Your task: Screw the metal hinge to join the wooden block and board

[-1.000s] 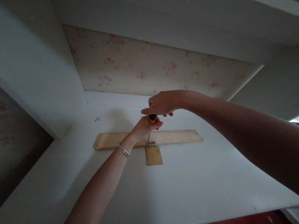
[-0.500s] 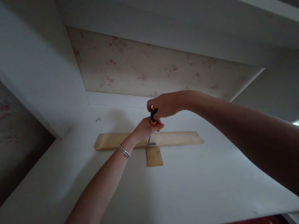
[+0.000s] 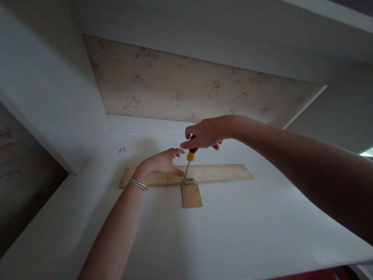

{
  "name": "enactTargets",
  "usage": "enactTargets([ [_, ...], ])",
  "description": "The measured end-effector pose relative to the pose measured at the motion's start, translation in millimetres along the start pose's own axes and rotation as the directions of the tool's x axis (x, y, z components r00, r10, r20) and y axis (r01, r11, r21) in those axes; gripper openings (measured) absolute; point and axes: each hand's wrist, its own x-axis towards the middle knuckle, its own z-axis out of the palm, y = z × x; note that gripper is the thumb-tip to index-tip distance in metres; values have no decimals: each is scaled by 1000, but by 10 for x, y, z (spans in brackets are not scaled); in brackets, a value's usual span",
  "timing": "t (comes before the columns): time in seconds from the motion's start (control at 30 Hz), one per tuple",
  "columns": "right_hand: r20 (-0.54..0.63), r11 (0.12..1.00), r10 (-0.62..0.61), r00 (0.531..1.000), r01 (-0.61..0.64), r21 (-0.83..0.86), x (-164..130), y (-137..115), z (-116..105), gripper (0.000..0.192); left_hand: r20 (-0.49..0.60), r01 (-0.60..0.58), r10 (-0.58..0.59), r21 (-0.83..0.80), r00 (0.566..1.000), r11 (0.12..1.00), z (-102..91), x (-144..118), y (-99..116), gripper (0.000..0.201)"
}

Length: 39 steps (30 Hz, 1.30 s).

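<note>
A: What is the right hand point(image 3: 205, 134) doing at the centre of the frame?
B: Its fingers are wrapped round the handle of a screwdriver point(image 3: 190, 154), which stands nearly upright with its tip down on a small metal hinge point(image 3: 188, 181). Held from the top like that, it can press straight down into the screw

A: And the left hand point(image 3: 160, 162)?
B: Fingers spread and flat, holding nothing, pressing on the long wooden strip point(image 3: 186, 174) just left of the hinge, likely to keep it from sliding on the white shelf point(image 3: 230, 232)

A: What does the hinge join?
B: The strip and a small wooden piece point(image 3: 191, 195) just below it, centre frame

A: Anything else?
B: A couple of spare screws point(image 3: 121, 149) lie well apart, toward the upper left corner of the shelf, and a bracelet point(image 3: 138, 183) sits on the left wrist
</note>
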Motion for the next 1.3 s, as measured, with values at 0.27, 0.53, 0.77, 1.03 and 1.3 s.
enactTargets([
  [0.27,-51,996,-82,995,81,-38,48,18,-3,48,214,111,-238,478,947,871,109,34,-132,81],
  [0.53,-95,992,-101,990,93,-89,26,13,-31,34,181,117,-232,491,956,863,245,96,-87,72],
  [0.77,-152,996,-69,986,61,-58,58,-4,23,35,176,104,-198,436,964,894,255,151,-118,55],
  [1.03,-216,977,-212,953,206,-48,119,11,59,43,188,99,-179,371,966,923,283,165,-170,59],
  [1.3,-228,978,-205,952,189,-89,185,9,68,36,169,80,-147,351,975,933,280,176,-167,55],
])
